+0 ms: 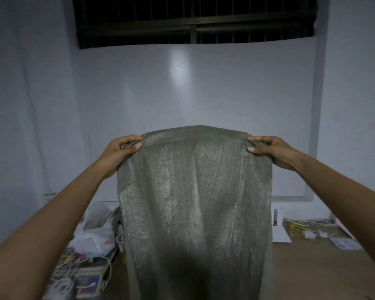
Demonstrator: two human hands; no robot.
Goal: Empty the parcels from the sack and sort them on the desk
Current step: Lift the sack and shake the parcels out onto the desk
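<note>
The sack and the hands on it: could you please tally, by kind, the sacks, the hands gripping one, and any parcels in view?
Sack: 1
Hands gripping its top edge: 2, left hand and right hand
Parcels: 0 clearly visible; the sack hides the desk behind it
Total: 3

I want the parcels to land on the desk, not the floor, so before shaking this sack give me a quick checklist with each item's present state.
1. Left hand grips the sack by its top corner: ok.
2. Right hand grips the other top corner: ok.
3. Sack is lifted and hangs straight down over the desk: ok.
4. Open mouth faces down: cannot tell, the lower end runs out of view.
5. Parcels remain inside: cannot tell, the sack hangs fairly flat with no plain bulge.
6. Landing area is free: not ok on the left, where plastic bags and cables lie; what is under the sack is hidden.
</note>
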